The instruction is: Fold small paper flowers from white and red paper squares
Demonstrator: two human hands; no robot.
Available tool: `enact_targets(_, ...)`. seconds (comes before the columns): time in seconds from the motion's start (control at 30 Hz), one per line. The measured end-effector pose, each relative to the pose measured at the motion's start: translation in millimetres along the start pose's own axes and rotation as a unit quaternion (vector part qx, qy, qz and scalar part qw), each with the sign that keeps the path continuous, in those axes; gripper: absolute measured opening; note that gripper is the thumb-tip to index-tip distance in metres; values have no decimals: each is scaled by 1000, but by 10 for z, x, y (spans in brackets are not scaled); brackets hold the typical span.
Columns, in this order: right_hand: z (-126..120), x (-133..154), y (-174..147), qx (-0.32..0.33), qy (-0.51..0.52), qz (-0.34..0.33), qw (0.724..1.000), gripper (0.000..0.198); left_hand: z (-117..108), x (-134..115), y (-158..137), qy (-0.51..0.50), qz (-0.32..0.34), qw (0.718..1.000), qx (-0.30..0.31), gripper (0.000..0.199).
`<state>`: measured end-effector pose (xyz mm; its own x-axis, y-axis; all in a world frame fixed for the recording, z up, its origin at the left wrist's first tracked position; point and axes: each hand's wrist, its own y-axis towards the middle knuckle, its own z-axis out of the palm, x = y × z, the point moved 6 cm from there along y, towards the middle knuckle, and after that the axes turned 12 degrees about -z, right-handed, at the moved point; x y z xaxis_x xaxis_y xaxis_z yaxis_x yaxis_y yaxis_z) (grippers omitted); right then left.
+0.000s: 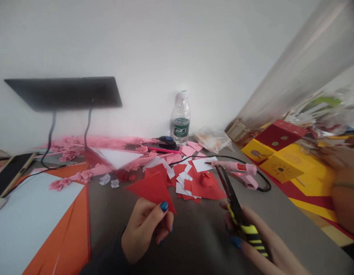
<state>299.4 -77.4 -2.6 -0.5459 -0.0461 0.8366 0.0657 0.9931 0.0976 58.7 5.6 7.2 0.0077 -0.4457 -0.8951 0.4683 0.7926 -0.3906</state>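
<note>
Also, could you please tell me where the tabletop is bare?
Bare grey table shows between the orange paper and left hand, between the hands, and from the right hand to the red-and-yellow paper. Crowded: beyond the hands, with paper scraps and glue gun, and farther back around the bottle.

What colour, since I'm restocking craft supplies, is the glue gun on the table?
The glue gun is mostly pink with a red patch; see the head view.

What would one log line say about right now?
left hand: holds red paper | right hand: grips yellow-black tool | beyond: paper pieces, pink glue gun | back: water bottle
</note>
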Motion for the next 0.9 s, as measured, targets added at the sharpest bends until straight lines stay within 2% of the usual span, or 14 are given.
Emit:
enact_targets(0.07, -180, -82, 38, -55, -88, -48, 993, 56, -14, 2, 10, -3, -4, 1000, -6, 62)
enact_targets(0.17, -316, -195, 96, -62, -192, -112, 973, 49, -28, -2, 23, 1, -17, 1000, -13, 61)
enact_targets(0.23, -403, -286, 112, -82, -242, -130, 958, 48, -28, -13, 32, 10, -19, 1000, -11, 60)
enact_targets(0.33, -447, -413, 122, -78, -283, -133, 947, 47, -39, -26, 48, 26, -11, 1000, -14, 58)
enact_targets(0.57, -378, -459, 165, -103, -310, -142, 935, 52, -78, 23, 121, 56, -20, 998, -32, 49)
enact_targets(0.67, -356, -484, 160, -124, -309, -140, 932, 55, -75, 75, 171, 57, -52, 997, -31, 43)
enact_targets(0.77, -367, -527, 137, -127, -298, -139, 936, 54, -64, 170, 224, 23, -113, 993, -18, 41)
enact_targets(0.9, -459, -597, 116, -105, -266, -132, 949, 52, -24, 253, 273, -79, -150, 985, 21, 39)
